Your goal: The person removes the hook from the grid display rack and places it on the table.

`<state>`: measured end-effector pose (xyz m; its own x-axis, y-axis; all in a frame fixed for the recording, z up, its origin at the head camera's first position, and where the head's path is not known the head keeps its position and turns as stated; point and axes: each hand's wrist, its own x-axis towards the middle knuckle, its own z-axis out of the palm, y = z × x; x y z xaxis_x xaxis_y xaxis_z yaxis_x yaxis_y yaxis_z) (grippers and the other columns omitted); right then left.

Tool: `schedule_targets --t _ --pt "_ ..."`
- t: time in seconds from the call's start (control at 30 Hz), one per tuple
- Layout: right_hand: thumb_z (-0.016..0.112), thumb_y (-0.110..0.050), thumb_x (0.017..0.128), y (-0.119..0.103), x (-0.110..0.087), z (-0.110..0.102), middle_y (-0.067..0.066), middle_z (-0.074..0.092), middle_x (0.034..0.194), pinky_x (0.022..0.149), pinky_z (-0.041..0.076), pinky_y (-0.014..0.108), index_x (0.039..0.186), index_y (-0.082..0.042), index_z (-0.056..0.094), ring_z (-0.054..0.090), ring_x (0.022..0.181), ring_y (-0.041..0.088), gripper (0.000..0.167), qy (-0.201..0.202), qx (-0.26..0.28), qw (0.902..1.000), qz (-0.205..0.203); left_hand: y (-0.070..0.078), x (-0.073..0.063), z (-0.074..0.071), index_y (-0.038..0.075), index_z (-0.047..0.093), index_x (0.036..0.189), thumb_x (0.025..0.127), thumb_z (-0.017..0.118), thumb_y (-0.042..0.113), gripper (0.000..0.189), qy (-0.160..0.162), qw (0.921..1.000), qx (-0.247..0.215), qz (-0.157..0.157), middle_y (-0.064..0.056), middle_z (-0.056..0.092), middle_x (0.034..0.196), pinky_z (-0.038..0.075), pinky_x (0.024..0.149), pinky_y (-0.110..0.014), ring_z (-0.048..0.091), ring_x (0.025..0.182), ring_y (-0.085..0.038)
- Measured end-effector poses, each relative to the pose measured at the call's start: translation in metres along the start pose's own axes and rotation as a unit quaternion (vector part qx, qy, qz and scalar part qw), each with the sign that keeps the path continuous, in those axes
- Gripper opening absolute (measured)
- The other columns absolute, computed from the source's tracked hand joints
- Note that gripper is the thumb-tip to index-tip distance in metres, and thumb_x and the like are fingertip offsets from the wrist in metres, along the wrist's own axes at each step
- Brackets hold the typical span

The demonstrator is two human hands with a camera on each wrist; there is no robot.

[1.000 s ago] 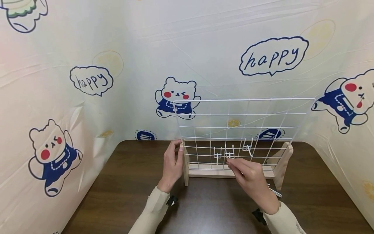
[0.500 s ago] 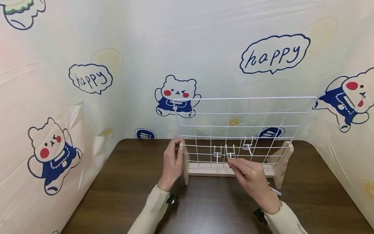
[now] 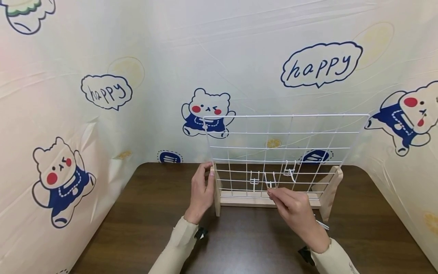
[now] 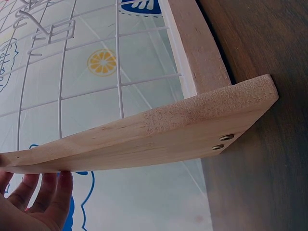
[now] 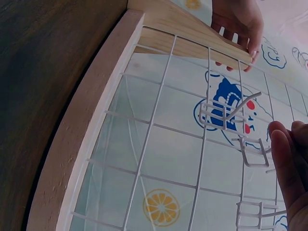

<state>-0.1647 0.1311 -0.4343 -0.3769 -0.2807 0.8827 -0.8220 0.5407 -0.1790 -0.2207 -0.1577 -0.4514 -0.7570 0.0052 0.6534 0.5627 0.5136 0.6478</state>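
A white wire grid rack [image 3: 287,115] stands on a wooden base, seen in all three current views. My left hand [image 3: 202,190] grips its left wooden side panel [image 4: 144,137], thumb on one edge and fingers on the other face. Between thumb and fingertips my right hand [image 3: 292,205] pinches a white wire hook [image 5: 255,165], its prongs pointing up against the lower middle of the grid. Two more hooks hang on the wires: one left of it [image 5: 214,116], the other higher and to its right [image 3: 289,172]. The fingers hide the pinched hook's front arm.
Loose white wire pieces [image 3: 322,224] lie on the dark wood table [image 3: 137,228], partly behind my right wrist. The rack's right wooden side panel [image 3: 332,194] stands close behind that wrist. A printed curtain [image 3: 154,45] surrounds the table.
My right hand has lowered the pinched hook slightly, its prongs now lower against the grid. My left hand keeps its grip on the side panel.
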Motion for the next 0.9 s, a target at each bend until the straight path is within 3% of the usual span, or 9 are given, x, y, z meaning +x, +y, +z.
schedule_targets --t 0.27,0.9 --pt "0.056 -0.024 0.108 -0.0003 -0.0005 0.0002 0.007 0.079 0.081 0.061 0.061 0.027 0.093 -0.001 0.079 0.075 0.066 0.02 0.036 0.007 0.001 0.9998 -0.018 -0.0004 -0.0006 -0.0001 0.003 0.061 0.128 0.107 0.051 0.013 0.025 0.001 1.0 0.001 0.0 -0.012 0.068 0.12 0.063 0.09 -0.046 0.067 0.107 -0.022" --pt "0.051 -0.029 0.109 -0.0011 -0.0099 -0.0066 0.01 0.081 0.084 0.065 0.063 0.029 0.094 -0.003 0.081 0.078 0.07 0.023 0.042 -0.024 -0.017 0.9995 0.006 -0.0006 0.0008 0.0008 0.004 0.06 0.128 0.107 0.05 0.012 0.025 0.0 1.0 0.003 -0.004 -0.012 0.068 0.122 0.063 0.091 -0.046 0.067 0.108 -0.024"
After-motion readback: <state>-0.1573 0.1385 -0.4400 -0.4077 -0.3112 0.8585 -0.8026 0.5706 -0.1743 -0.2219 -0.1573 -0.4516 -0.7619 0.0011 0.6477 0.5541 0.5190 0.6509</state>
